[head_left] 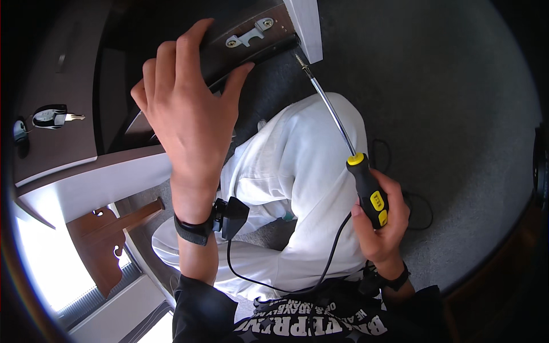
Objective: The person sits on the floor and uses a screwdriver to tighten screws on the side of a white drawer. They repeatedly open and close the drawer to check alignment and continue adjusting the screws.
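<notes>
My right hand [380,220] is wrapped round the black and yellow handle of a screwdriver [331,108]. Its long steel shaft points up and left, and a screw [301,62] sits at the tip, by the lower end of a white panel edge [306,28]. My left hand [191,108] is spread wide over a dark brown board [277,20], thumb apart from the fingers; whether the fingertips press on it I cannot tell. Between thumb and white panel, a silvery metal bracket [250,34] lies against the board with a screw at each end. A black strip [263,54] runs below it.
Keys [57,116] hang from the lock of a brown drawer front [63,74] at the left. A black cable [274,284] runs from the device [229,218] on my left wrist across my white trousers [309,154]. Grey floor [434,97] lies to the right.
</notes>
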